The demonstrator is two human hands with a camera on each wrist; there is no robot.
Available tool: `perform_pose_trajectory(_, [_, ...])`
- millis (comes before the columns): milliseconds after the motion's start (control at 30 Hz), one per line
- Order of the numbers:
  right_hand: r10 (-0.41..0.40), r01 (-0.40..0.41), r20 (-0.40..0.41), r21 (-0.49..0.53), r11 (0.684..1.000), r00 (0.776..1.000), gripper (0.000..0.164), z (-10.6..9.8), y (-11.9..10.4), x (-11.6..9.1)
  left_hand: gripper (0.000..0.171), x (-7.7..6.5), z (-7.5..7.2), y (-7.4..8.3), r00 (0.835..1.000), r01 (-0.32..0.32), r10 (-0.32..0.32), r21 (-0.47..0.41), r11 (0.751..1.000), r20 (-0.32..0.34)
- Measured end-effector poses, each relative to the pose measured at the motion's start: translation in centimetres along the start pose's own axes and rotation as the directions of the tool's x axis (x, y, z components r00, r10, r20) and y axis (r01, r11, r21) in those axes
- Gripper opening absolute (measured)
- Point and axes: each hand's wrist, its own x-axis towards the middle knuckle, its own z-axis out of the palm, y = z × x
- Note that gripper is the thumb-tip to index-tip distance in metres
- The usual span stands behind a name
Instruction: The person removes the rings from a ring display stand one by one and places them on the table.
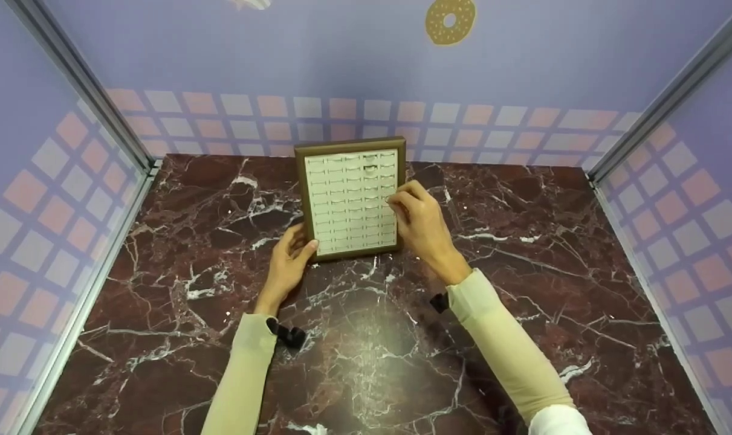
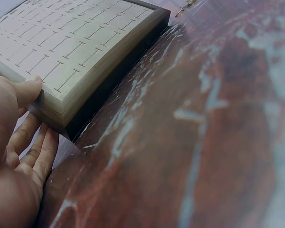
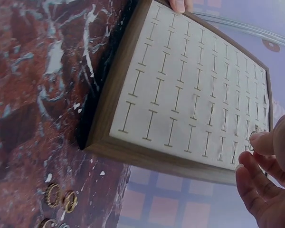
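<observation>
A wood-framed ring display tray, with a white pad cut by rows of slots, is tilted up at the middle of the table. My left hand grips its lower left corner, thumb on the front and fingers behind, as the left wrist view also shows. At the tray's right edge, my right hand pinches a small ring between thumb and fingertips, close over the slots. Fingers partly cover the ring. Two slots near the top right look dark and wider than the others.
Several gold-coloured rings lie on the marbled dark red table beside the tray, in the right wrist view. A purple wall with pink and white squares stands behind, with similar walls left and right. Black straps circle the wrists.
</observation>
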Motion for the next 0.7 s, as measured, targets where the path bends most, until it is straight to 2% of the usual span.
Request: perform_pose_trajectory(700, [0.029,-0.028,0.047,-0.019,0.999,0.998,0.007,-2.1,2.5,-4.5,0.049,-0.1,0.0,0.1,1.0,0.011,-0.011,0.018,1.0,-0.001])
